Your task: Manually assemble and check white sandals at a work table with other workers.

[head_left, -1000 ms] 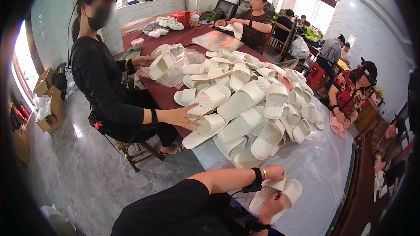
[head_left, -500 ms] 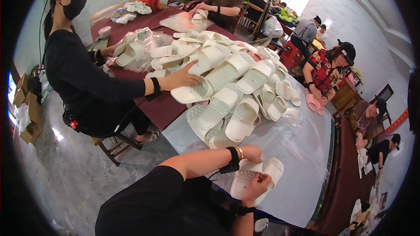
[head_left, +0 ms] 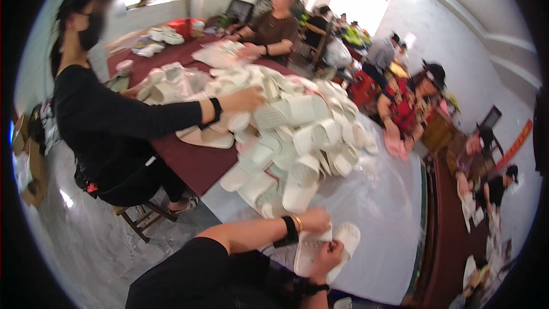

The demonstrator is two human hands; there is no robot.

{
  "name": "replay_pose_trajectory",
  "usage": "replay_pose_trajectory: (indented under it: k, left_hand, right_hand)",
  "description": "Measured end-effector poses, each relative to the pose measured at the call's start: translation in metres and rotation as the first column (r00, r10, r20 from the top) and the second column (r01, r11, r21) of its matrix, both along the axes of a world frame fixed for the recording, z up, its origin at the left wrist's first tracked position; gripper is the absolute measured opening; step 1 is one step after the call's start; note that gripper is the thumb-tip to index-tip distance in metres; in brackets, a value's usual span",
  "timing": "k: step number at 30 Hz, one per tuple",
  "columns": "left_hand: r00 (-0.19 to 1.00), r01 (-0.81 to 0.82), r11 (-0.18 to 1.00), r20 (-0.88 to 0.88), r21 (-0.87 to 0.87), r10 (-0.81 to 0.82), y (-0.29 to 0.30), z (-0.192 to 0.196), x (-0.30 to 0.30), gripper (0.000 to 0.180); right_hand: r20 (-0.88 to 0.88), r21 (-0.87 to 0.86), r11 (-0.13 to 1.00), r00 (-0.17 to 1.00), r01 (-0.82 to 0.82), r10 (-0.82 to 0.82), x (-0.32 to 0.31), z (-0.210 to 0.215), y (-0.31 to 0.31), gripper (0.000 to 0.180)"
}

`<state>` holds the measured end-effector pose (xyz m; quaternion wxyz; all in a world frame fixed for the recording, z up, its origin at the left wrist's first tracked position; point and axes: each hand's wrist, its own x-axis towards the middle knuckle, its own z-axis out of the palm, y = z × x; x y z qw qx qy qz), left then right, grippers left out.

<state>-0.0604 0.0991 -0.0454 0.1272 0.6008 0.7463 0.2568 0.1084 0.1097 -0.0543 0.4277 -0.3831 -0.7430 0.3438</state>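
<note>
A pair of white slide slippers lies at the near edge of the table: a left slipper (head_left: 307, 254) in my hands and a right slipper (head_left: 347, 239) close against it. My left hand (head_left: 314, 219) is closed on the left slipper's strap at its far side. Fingers pinched together, my right hand (head_left: 328, 257) grips the near side of that strap, partly covering both slippers. Anything small between these fingertips cannot be made out. Beyond my hands rises a heap of white slippers (head_left: 291, 111).
At the left a person in black (head_left: 114, 120) reaches an arm over the heap. Across sits a person in brown (head_left: 271, 34); at the right a person in a patterned shirt (head_left: 405, 103) handles pink slippers (head_left: 396, 146). A pale sheet (head_left: 377, 212) covers the near tabletop.
The co-worker's hand at the left has moved farther over the heap, and slippers there have shifted. My hands keep hold of the same slipper; the view has tilted slightly.
</note>
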Motion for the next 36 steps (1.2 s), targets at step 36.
replay_pose_trajectory:
  k: [36]
  left_hand:
    - [0.925, -0.363, 0.93, 0.093, -0.062, 0.367, 0.037, 0.019, 0.011, 0.021]
  right_hand:
    - [0.077, 0.126, 0.992, 0.997, 0.02, -0.03, -0.01, -0.013, 0.004, 0.031]
